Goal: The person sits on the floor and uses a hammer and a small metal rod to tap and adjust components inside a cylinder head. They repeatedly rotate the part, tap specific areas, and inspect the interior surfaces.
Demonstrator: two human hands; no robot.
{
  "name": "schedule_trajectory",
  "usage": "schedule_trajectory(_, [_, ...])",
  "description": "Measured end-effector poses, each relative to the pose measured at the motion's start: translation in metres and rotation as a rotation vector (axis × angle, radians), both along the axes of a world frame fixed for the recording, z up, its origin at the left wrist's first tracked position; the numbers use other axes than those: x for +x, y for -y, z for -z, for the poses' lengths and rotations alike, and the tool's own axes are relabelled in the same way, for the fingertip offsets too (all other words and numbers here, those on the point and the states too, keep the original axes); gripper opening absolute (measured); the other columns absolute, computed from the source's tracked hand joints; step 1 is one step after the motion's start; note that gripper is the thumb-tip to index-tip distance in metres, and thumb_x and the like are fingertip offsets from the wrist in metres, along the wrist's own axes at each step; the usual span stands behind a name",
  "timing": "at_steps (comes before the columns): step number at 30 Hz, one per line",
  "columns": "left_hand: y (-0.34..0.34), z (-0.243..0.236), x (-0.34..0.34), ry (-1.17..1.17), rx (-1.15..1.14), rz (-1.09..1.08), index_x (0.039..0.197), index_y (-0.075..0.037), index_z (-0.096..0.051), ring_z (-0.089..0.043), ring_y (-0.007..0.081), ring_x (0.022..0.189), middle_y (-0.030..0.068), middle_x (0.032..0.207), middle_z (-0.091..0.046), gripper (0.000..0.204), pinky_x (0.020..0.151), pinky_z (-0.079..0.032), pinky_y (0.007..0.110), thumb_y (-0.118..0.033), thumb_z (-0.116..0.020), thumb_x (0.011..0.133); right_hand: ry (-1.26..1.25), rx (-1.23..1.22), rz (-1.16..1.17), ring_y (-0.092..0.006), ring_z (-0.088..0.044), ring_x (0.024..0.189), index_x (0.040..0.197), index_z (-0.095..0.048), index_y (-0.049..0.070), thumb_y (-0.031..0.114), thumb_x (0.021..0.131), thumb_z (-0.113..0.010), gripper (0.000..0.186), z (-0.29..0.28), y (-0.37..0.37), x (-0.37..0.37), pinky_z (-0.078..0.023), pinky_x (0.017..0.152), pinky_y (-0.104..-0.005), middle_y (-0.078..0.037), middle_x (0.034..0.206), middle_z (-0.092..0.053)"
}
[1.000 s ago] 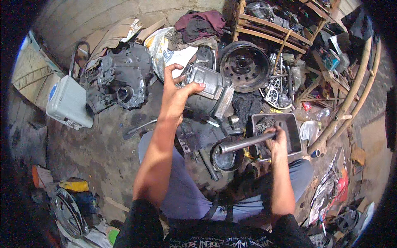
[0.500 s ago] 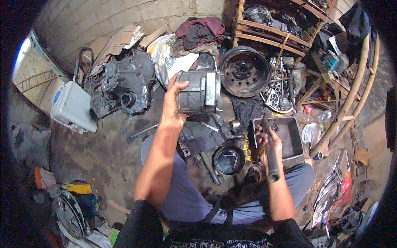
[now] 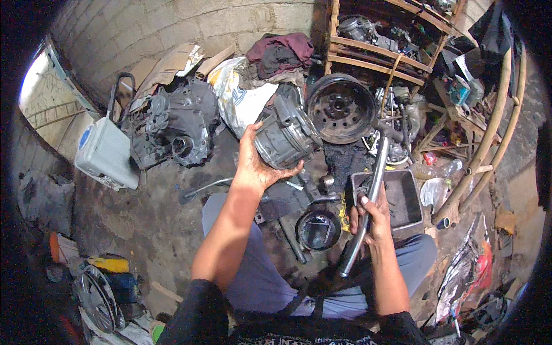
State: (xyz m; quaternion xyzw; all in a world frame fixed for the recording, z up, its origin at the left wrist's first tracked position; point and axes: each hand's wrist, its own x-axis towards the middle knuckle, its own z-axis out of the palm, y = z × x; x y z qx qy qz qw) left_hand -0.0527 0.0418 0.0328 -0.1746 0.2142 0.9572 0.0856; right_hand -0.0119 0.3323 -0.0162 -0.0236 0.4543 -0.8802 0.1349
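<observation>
My left hand (image 3: 256,167) grips a cylindrical grey metal housing (image 3: 287,138) from below and its left side, holding it tilted above the floor in front of me. My right hand (image 3: 371,215) is closed round a long steel tubular bar (image 3: 379,161), which runs upright-diagonal with a dark head at its upper end and its lower end over my leg. Behind my right hand sits a grey rectangular bin (image 3: 411,213). A round black pan (image 3: 316,230) holding dark liquid lies between my hands.
A large gear casing (image 3: 172,123) and grey jerrycan (image 3: 103,155) lie left. A wheel rim (image 3: 339,106), cloth pile (image 3: 276,57) and wooden rack (image 3: 379,46) stand behind. Bamboo poles (image 3: 491,132), engine parts (image 3: 402,115) and plastic scraps crowd the right. Floor (image 3: 138,224) surrounds me.
My left hand has turned the housing over and lowered it slightly. My right hand has swung the bar from lying crosswise to a steep diagonal pointing away from me, still gripped.
</observation>
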Motion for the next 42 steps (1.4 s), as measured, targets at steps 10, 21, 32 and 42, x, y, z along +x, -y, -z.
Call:
schedule_trajectory(10, [-0.014, 0.008, -0.008, 0.002, -0.234, -0.153, 0.142, -0.019, -0.051, -0.053, 0.0357, 0.128, 0.0145, 0.142, -0.053, 0.070, 0.097, -0.045, 0.067, -0.056, -0.063, 0.083, -0.560, 0.815, 0.206, -0.0211, -0.059, 0.099, 0.151, -0.041, -0.007, 0.030, 0.108, -0.047, 0.057, 0.021, -0.014, 0.014, -0.046, 0.088, -0.0341, -0.016, 0.116, -0.066])
schedule_trajectory(21, [-0.013, 0.021, -0.009, -0.286, -1.630, -0.788, 0.146, -0.014, -0.051, -0.048, 0.0351, 0.129, 0.0182, 0.139, -0.052, 0.081, 0.115, -0.034, 0.045, -0.014, -0.081, 0.071, -0.847, 0.897, 0.138, -0.0380, -0.069, 0.076, 0.115, -0.060, 0.002, 0.013, 0.096, -0.066, 0.023, 0.018, 0.010, 0.035, -0.052, 0.071, -0.0395, -0.021, 0.088, -0.067])
schedule_trajectory(32, [-0.027, 0.007, 0.012, -0.423, -2.063, -0.772, 0.144, -0.025, -0.054, -0.038, 0.0495, 0.135, 0.0287, 0.139, -0.041, 0.090, 0.114, -0.035, 0.056, -0.024, -0.089, 0.062, -0.861, 1.093, 0.247, -0.0442, -0.071, 0.073, 0.113, -0.057, -0.002, 0.006, 0.092, -0.068, 0.026, 0.051, 0.017, 0.026, -0.053, 0.060, -0.0459, -0.025, 0.082, -0.070])
schedule_trajectory(42, [-0.034, -0.001, 0.016, -0.428, -2.157, -0.716, 0.144, -0.030, -0.054, -0.037, 0.0512, 0.135, 0.0313, 0.140, -0.037, 0.089, 0.112, -0.036, 0.058, -0.027, -0.089, 0.062, -0.914, 1.065, 0.281, -0.0452, -0.070, 0.072, 0.106, -0.055, -0.001, 0.008, 0.092, -0.067, 0.020, 0.050, 0.014, 0.027, -0.054, 0.061, -0.0483, -0.024, 0.081, -0.068])
